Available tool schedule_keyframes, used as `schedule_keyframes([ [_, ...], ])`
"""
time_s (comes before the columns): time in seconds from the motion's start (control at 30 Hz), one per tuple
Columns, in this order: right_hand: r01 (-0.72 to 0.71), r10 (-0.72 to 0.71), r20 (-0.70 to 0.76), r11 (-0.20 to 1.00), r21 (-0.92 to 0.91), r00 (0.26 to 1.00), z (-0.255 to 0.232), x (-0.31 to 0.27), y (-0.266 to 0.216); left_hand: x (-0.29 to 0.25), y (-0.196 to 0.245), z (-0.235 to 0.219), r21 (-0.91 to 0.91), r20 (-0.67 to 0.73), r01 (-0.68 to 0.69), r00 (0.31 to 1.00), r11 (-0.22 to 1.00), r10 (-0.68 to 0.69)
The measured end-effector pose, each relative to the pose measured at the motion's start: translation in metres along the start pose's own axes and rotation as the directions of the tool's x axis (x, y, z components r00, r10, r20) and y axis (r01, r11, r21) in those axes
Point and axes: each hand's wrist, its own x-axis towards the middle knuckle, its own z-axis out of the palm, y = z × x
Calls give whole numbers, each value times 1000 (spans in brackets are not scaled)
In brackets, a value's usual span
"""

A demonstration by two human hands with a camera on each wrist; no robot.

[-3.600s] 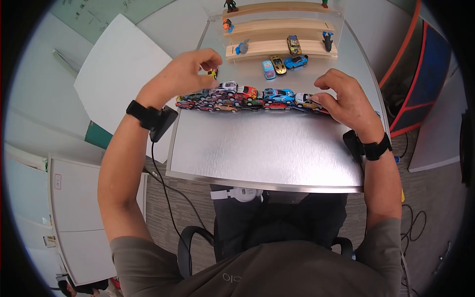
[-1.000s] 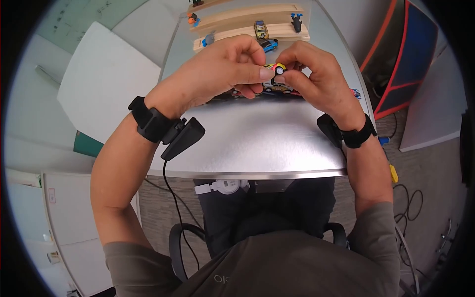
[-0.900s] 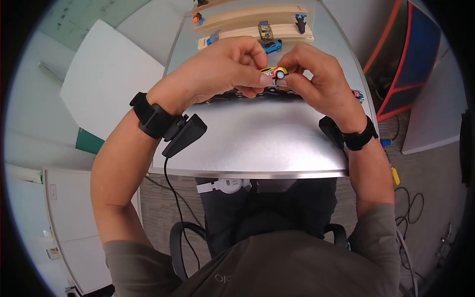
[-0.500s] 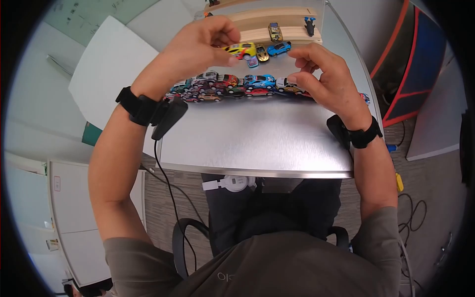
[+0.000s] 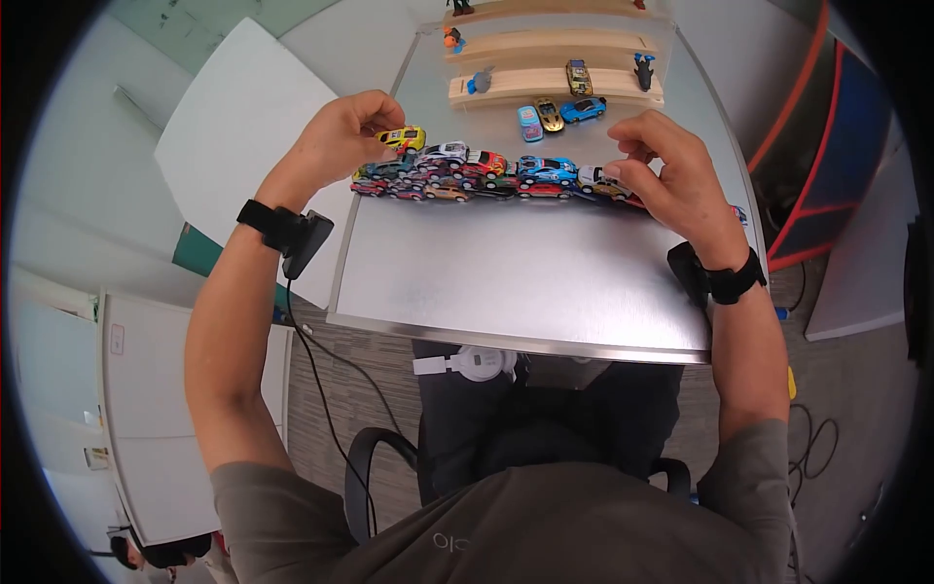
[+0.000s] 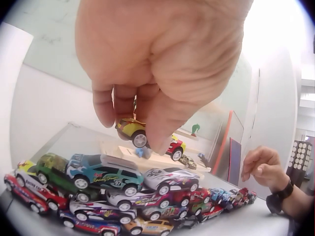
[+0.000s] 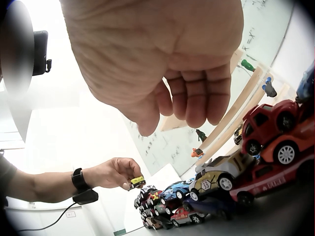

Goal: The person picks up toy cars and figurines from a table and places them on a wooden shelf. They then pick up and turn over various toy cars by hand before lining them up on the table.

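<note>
My left hand point(image 5: 342, 136) pinches a yellow and red toy car point(image 5: 401, 139) between thumb and fingers, over the left end of a long stacked row of toy cars. In the left wrist view the yellow car point(image 6: 147, 136) hangs just above a teal toy car point(image 6: 104, 173) and a white and purple one point(image 6: 171, 181). My right hand point(image 5: 671, 175) hovers at the row's right end, fingers loosely bent and holding nothing. Below it in the right wrist view are a white and gold toy car point(image 7: 215, 178) and a red one point(image 7: 263, 123).
Behind the row, a light blue car point(image 5: 529, 124), a gold car point(image 5: 550, 115) and a blue car point(image 5: 584, 109) stand on the metal table point(image 5: 506, 282). Farther back, wooden steps point(image 5: 525, 90) bear a yellow patterned car point(image 5: 579, 76) and small animal figures point(image 5: 643, 72).
The yellow car was held between both hands; my right hand has let go. My left hand has carried it leftward to the row's left end, while the right hand has drawn back right.
</note>
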Motion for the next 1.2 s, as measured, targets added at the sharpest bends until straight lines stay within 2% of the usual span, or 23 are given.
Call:
schedule_keyframes([
  [0.23,-22,22,15,1000,-14,1000,-1,0,2,0,-6,7,16,35,-17,999,1000,16],
  [0.4,18,-18,17,999,-34,1000,0,-1,4,-1,-5,8,16,30,-19,999,1000,18],
  [0.77,12,-10,29,999,-44,1000,0,-1,3,-1,-10,9,40,16,-6,1000,999,6],
  [0.97,8,-7,31,999,-45,999,0,-1,4,-4,-12,1,112,3,-83,997,990,83],
  [1.03,11,-9,28,999,-43,1000,0,-1,4,-6,-10,-2,150,-77,-99,991,984,112],
  [1.07,12,-12,21,999,-33,1000,0,-1,4,-7,-9,-2,148,-73,-104,991,983,115],
  [1.13,5,-5,13,999,-34,1000,0,-2,5,-13,1,2,113,-224,-186,952,976,207],
  [1.17,-2,2,9,1000,-24,1000,1,-2,5,-17,6,6,106,-219,-196,952,975,215],
  [1.2,-9,9,4,1000,-15,1000,0,-2,5,-22,15,11,141,-251,-305,909,942,332],
])
